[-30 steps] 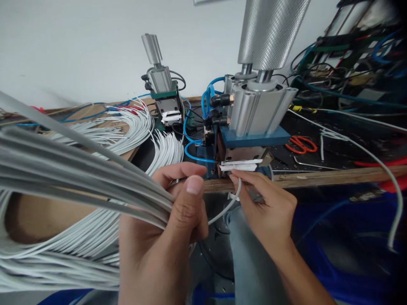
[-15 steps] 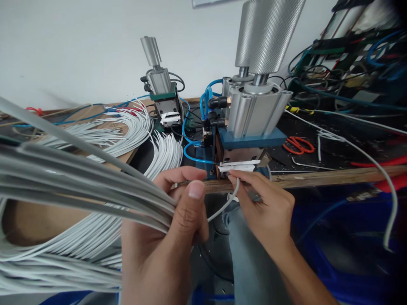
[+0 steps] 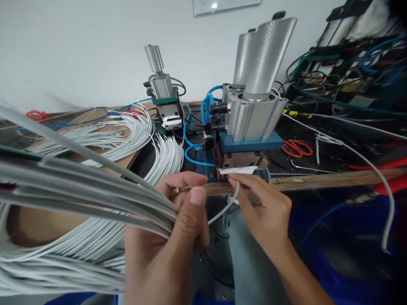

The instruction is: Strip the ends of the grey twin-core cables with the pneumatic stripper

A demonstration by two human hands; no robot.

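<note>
In my left hand (image 3: 178,228), closed in front of me, is a bundle of grey cables (image 3: 111,186) running off to the left. My right hand (image 3: 267,207) pinches a single grey cable (image 3: 231,204) close to its end, right at the white-taped jaws (image 3: 238,170) of a pneumatic machine (image 3: 254,123). The cable's tip is hidden by my fingertips and the jaws. This machine has a blue plate and two knurled silver cylinders, the nearer one standing low against its body. The single cable curves back toward my left hand.
Coiled bundles of light cables (image 3: 127,131) lie on the bench to the left. Behind them stands a smaller pneumatic machine (image 3: 160,91). Orange-handled scissors (image 3: 297,148) and a hex key (image 3: 310,168) lie right of the near machine. A loose cable (image 3: 375,169) hangs over the wooden bench edge (image 3: 311,180).
The near machine's front knurled cylinder has dropped, and the gap between its white-taped jaws has closed. Both hands keep their grip at nearly the same spot. The view has shifted slightly.
</note>
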